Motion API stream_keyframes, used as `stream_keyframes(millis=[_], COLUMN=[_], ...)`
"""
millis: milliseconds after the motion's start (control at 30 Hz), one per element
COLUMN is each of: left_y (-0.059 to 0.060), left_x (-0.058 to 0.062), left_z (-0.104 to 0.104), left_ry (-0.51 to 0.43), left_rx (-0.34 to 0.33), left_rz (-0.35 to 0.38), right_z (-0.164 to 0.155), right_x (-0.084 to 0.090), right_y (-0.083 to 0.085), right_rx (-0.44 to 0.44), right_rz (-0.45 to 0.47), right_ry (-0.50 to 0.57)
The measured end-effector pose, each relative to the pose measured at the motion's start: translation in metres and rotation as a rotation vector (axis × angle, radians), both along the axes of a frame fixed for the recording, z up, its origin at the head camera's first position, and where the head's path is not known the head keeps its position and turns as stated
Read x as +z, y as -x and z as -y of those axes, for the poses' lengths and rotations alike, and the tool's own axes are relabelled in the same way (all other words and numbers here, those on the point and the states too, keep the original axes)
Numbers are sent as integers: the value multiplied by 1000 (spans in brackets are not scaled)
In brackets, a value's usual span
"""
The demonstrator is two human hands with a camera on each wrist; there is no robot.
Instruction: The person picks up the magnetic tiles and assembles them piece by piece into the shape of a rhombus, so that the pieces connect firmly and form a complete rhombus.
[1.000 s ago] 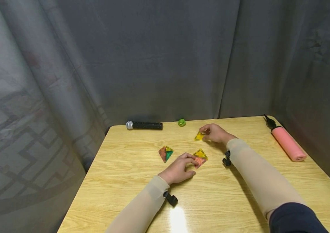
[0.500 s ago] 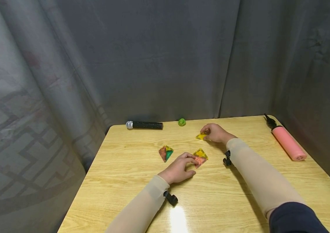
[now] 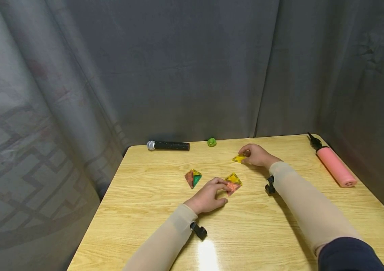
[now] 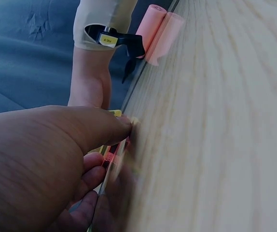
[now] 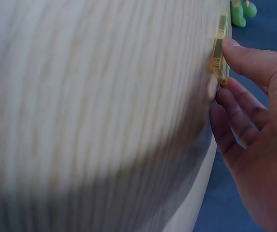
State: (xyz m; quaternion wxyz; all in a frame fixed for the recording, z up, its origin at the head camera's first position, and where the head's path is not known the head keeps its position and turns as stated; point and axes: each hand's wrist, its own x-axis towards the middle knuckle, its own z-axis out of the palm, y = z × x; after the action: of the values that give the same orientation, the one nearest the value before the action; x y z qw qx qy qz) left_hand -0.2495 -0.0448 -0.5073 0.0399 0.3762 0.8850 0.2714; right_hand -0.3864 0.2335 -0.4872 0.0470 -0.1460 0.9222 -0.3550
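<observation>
On the table, my left hand (image 3: pixel 208 196) lays its fingertips on a pink translucent triangular magnetic tile (image 3: pixel 234 188), the thumb held apart. Edge to edge with it, on the far side, lies a yellow triangular tile (image 3: pixel 234 178). Farther back, my right hand (image 3: pixel 260 156) pinches another yellow triangular tile (image 3: pixel 238 158) between thumb and fingers, close over the tabletop. The right wrist view shows the thumb against this yellow tile (image 5: pixel 219 50). From the left wrist, only slivers of the pink tile (image 4: pixel 110 157) show behind the thumb.
Left of the hands lies a cluster of red, green and yellow tiles (image 3: pixel 193 178). Along the back edge are a black microphone (image 3: pixel 169 146) and a small green object (image 3: pixel 211 142). A pink hand pump (image 3: pixel 336 166) lies by the right edge of the wooden table (image 3: pixel 137 210); grey curtains surround it.
The right hand has shifted slightly to the right, and the yellow tile in its pinch has moved and turned with it. The left hand has stayed in place on the pink tile.
</observation>
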Motion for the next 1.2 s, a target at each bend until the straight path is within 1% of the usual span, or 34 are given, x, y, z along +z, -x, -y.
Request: stream_keyframes(millis=[133, 267, 367, 533, 700, 900, 1000, 1200], left_y=[0, 0, 1, 1, 2, 2, 2, 2], left_x=[0, 1, 0, -1, -2, -3, -3, -2], left_z=[0, 0, 0, 1, 0, 0, 0, 0], left_ry=[1, 0, 0, 1, 4, 2, 1, 3], left_rx=[0, 0, 0, 5, 5, 4, 4, 7], left_rz=[4, 4, 3, 9, 4, -7, 1, 12], right_z=[-3, -5, -8, -12, -16, -20, -21, -24], right_x=[-1, -1, 0, -3, -7, -6, -5, -3], right_y=[-1, -2, -3, -3, -5, -11, -14, -18], right_rx=[-28, -31, -30, -64, -77, -101, -119, -96], right_rz=[16, 21, 8, -14, -16, -2, 6, -2], right_ry=[12, 27, 37, 45, 101, 155, 187, 223])
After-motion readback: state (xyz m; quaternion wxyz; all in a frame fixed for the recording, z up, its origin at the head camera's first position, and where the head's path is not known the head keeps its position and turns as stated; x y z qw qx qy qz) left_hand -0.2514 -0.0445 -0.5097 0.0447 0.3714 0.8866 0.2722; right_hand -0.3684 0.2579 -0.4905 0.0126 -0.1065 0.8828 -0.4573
